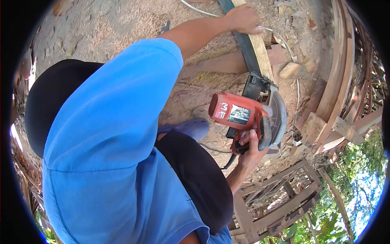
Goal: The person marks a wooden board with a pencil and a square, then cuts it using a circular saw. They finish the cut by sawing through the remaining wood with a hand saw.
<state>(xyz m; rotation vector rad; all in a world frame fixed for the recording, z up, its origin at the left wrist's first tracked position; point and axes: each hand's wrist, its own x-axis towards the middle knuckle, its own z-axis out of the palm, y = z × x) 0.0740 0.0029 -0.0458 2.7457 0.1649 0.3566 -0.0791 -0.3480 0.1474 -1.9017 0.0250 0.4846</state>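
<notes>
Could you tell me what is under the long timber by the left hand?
A brown board reaches the timber and seems to pass beneath it. Littered ground shows beside it. The timber covers whatever lies directly underneath.

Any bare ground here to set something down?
Clearest: shavings-strewn dirt at picture's upper left, bordered by left forearm, blue sleeve and white cable. Crowded: picture-right of the pale timber, with a wood block; around the circular saw, with right hand and purple shoe.

Dirt ground (89, 24), timber frame (284, 206) — sunlit foliage (355, 162)
</notes>
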